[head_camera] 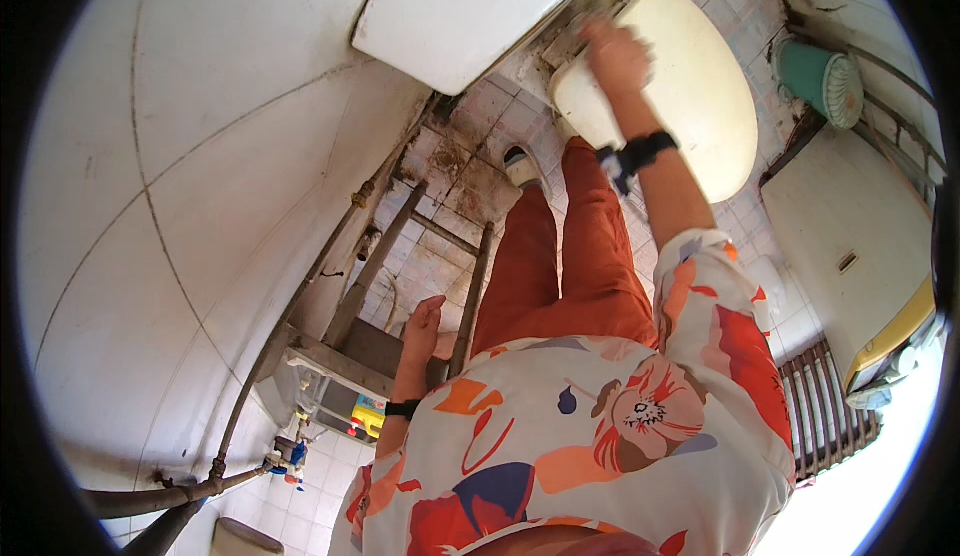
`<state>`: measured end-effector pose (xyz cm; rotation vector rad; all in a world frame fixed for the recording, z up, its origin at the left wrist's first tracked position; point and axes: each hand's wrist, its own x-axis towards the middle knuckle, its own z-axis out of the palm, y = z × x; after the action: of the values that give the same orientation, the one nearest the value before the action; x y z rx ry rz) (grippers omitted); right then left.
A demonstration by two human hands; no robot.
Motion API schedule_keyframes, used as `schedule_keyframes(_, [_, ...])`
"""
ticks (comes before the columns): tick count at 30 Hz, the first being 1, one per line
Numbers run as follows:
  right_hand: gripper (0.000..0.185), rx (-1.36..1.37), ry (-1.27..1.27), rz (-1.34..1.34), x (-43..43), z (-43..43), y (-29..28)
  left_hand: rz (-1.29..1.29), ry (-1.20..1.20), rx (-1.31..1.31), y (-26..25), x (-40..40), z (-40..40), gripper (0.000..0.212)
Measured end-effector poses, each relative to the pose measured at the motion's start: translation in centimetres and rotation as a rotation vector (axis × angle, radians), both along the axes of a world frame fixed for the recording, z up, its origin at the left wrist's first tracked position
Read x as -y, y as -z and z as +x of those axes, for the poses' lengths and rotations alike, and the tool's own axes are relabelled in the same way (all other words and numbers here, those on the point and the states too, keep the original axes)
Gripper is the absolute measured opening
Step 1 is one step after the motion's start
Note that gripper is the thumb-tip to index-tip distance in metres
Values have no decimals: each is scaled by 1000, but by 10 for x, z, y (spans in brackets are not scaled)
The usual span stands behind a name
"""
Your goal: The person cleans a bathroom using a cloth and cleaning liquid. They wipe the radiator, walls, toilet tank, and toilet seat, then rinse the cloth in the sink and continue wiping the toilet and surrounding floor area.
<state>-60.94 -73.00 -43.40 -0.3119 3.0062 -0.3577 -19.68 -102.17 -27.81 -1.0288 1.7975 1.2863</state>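
My right hand, blurred and with its fingers bent, is over the hinge side of a cream toilet lid. Whether it touches the lid or holds anything small, I cannot tell. The lid is down, and beside its hinge side stands the white ceramic toilet cistern with dark stains on top. Lower and to the left, my left hand hangs near a metal frame's tube, its fingers loosely curled and no object visible in it. Both wrists wear black bands.
A green bin stands at the upper right, above a pale panel. Rusty pipes run along the tiled wall on the left. A ribbed radiator is at the lower right, a yellow bottle at the lower left. The floor tiles are stained.
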Motion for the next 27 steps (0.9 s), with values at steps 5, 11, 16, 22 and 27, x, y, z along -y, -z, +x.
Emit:
schedule_keyframes(5, [18,300,-292,554,58,9,24,15,46,41,3,-1,-2,25])
schedule_keyframes(11, [22,607,-425,296,93,71,16,19,-86,0,-1,10,14,24])
schedule_keyframes(16, [13,189,-237,-102,63,70,12,4,-80,32,2,16,29,24])
schedule_keyframes(22, [18,-34,117,317,-26,-74,41,-15,-52,79,6,19,27,24])
schedule_keyframes(27, [21,129,127,431,34,-36,65,13,-52,135,9,11,31,25])
